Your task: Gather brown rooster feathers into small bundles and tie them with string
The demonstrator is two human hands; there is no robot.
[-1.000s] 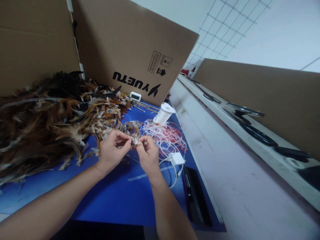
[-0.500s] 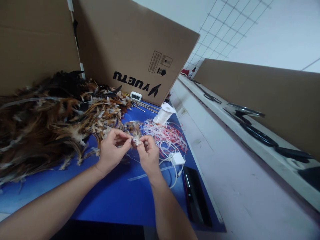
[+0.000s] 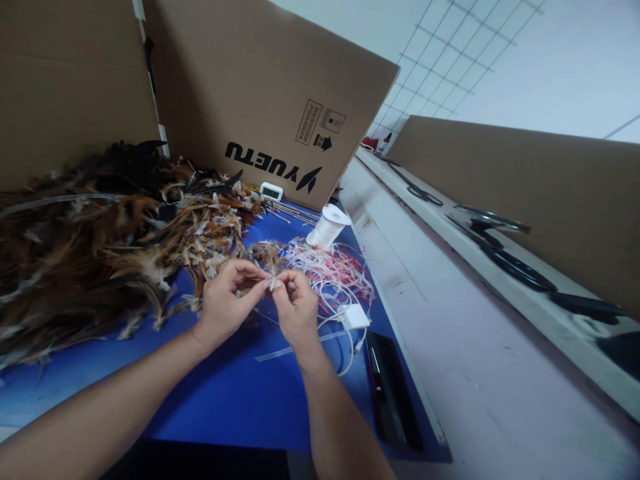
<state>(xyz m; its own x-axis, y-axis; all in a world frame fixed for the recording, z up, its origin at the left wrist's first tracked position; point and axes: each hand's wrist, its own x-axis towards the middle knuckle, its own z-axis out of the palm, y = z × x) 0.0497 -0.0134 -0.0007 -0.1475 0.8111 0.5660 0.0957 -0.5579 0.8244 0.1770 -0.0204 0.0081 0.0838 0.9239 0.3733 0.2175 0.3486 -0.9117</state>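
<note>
The bench (image 3: 450,320) is covered by a blue mat (image 3: 225,393). Left of the fingers (image 3: 260,283) a feather heap (image 3: 100,247) is piled; beyond them a white spool (image 3: 327,227) and red-white strips (image 3: 335,270) are spread; a black tool (image 3: 390,393) lies right.

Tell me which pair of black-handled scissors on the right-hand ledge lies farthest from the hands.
The small black-handled scissors at the ledge's far end, near the red item; the larger pairs lie closer along the ledge.

Bare forearms, prob. no sleeves/jewelry.
</note>
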